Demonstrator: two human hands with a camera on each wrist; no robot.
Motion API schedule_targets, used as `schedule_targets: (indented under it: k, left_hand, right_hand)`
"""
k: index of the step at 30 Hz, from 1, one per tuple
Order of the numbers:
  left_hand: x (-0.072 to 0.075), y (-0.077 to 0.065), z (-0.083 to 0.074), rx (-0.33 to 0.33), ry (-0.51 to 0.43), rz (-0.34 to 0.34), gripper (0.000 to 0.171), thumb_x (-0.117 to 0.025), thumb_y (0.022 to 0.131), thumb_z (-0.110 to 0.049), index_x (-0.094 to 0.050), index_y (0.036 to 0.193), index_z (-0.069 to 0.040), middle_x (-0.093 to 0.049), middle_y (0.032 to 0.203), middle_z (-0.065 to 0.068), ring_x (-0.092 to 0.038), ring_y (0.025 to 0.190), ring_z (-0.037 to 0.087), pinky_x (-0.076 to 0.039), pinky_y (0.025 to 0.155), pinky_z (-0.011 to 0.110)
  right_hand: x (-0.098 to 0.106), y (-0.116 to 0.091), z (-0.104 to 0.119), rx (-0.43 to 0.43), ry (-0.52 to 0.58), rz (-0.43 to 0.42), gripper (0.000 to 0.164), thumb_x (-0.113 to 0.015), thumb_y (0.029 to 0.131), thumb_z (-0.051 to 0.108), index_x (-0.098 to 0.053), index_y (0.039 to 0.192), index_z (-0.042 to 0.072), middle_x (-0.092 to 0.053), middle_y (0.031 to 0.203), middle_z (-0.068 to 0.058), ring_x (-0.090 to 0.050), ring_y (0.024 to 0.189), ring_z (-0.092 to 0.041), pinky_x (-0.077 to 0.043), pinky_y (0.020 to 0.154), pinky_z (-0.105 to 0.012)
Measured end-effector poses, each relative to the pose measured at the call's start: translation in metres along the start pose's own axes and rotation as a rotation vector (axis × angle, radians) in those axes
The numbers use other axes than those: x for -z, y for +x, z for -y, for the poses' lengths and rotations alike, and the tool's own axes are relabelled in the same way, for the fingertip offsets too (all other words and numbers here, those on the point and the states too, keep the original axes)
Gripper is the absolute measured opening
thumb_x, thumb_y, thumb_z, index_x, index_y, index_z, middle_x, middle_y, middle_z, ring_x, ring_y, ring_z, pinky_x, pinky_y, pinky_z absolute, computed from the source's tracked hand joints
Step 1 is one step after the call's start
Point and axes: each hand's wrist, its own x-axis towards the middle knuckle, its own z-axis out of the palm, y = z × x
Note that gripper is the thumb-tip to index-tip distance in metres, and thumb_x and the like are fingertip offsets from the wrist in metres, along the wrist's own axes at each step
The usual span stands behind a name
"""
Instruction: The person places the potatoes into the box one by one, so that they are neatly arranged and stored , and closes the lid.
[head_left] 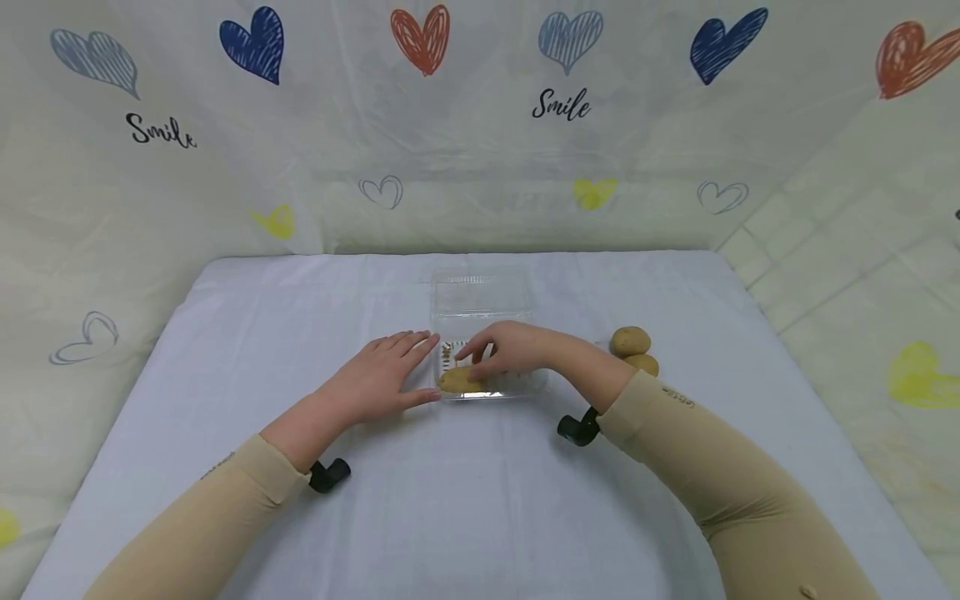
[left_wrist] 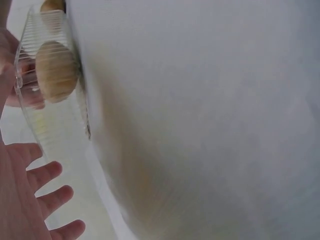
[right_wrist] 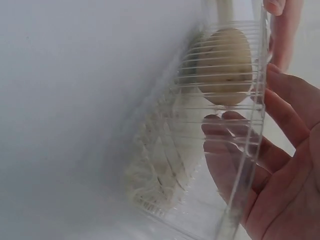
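Note:
A clear plastic clamshell box (head_left: 517,395) lies on the table with its lid (head_left: 482,293) folded back. One potato (head_left: 459,380) sits inside at the near left corner, visible through the ribbed wall in both wrist views. My right hand (head_left: 513,347) reaches into the box from the right. Its fingers are loosely bent, with a fingertip at the right end of this potato and none wrapped round it. Against the box's left side rests my left hand (head_left: 384,375), fingers spread and thumb along the near corner.
Two more potatoes, one farther back (head_left: 630,341) and one nearer (head_left: 643,364), lie right of the box beside my right forearm. A white cloth (head_left: 450,500) covers the table. Behind stands a curtain (head_left: 480,150) printed with hearts. Each wrist carries a small black camera.

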Motion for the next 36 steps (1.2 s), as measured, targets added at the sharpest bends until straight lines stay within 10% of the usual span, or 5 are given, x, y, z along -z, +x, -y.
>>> schedule_targets:
  k: [36]
  left_hand:
    - [-0.002,0.000,-0.001,0.005,-0.010,-0.011,0.091,-0.046,0.091,-0.074,-0.021,0.160,-0.020,-0.031,0.160,0.005,-0.029,0.146,0.028,-0.027,0.116,0.050]
  right_hand:
    - [0.038,-0.084,-0.048,-0.061,0.039,-0.194,0.041,-0.075,0.090,0.032,-0.068,0.129,0.021,-0.064,0.129,-0.003,-0.059,0.105,-0.017,-0.050,0.091,-0.041]
